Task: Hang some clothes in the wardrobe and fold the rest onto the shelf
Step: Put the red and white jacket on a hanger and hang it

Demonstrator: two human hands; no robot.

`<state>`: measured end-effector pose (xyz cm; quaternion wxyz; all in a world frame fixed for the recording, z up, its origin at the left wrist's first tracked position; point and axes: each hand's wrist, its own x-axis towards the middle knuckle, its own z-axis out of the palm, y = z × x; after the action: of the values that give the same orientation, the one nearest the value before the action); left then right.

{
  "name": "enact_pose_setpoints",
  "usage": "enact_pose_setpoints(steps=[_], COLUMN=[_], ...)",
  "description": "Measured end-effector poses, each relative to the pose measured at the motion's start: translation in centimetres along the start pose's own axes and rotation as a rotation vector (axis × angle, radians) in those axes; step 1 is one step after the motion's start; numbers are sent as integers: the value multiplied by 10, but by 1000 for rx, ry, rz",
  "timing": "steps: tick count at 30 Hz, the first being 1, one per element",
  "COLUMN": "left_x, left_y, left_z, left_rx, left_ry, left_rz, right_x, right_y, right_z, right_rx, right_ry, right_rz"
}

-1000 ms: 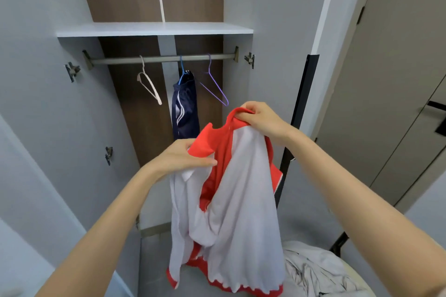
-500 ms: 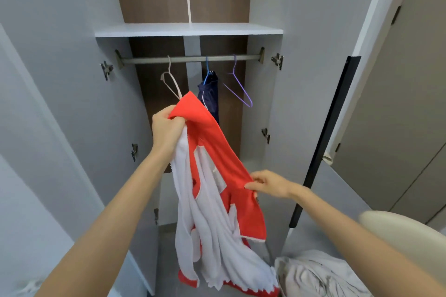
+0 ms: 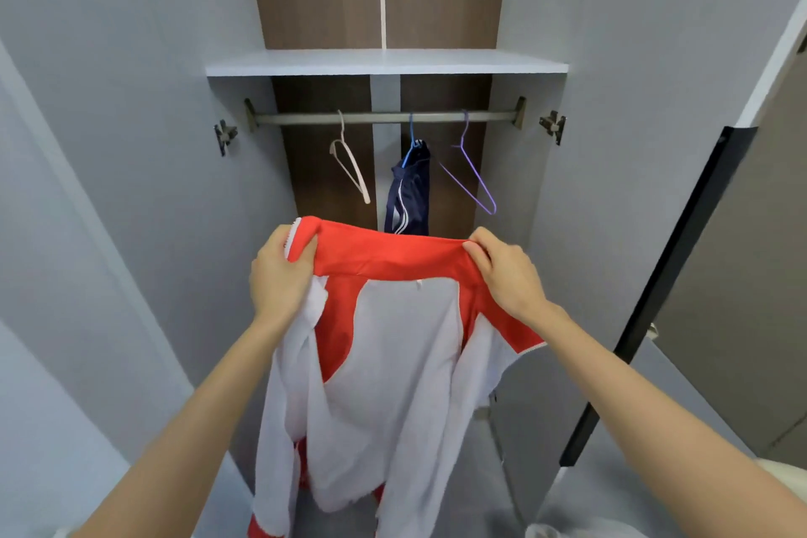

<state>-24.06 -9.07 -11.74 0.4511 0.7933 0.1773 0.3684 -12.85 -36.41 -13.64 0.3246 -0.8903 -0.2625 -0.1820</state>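
While soft red-white jacket point(image 3: 393, 345) hangs limp, both hands' fingers point(image 3: 476, 253) pinch collar

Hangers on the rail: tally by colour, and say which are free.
White hanger: 1, free
Blue hanger: 1, carries a navy garment
Purple hanger: 1, free
Total: 3 hangers on the rail, 2 free
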Motion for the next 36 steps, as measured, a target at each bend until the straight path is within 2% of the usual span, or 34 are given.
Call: enact_pose_setpoints(steps=[4, 11, 13, 19, 24, 32, 36], left_x=[29, 87, 101, 138, 189, 289, 334], left_y=[-11, -20, -21, -36, -53, -109, -138], left_z=[12, 40, 49, 77, 93, 107, 103], left_rx=[-53, -219, -218, -237, -226, -222, -246], left_ry=[34, 96, 84, 73, 2, -11, -2], left_rz=[-34, -143, -150, -202, -218, -173, -176], right_x=[28, 99, 125, 210, 286, 405, 446], right_y=[4, 23, 27, 22, 6, -11, -18], right_z=[33, 77, 90, 135, 181, 267, 309], right_rx=[45, 53, 87, 275, 299, 318, 415], right_ry=[-140, -536, -531, -381, -319, -305, -349], right_rz=[-12, 18, 30, 29, 3, 199, 346])
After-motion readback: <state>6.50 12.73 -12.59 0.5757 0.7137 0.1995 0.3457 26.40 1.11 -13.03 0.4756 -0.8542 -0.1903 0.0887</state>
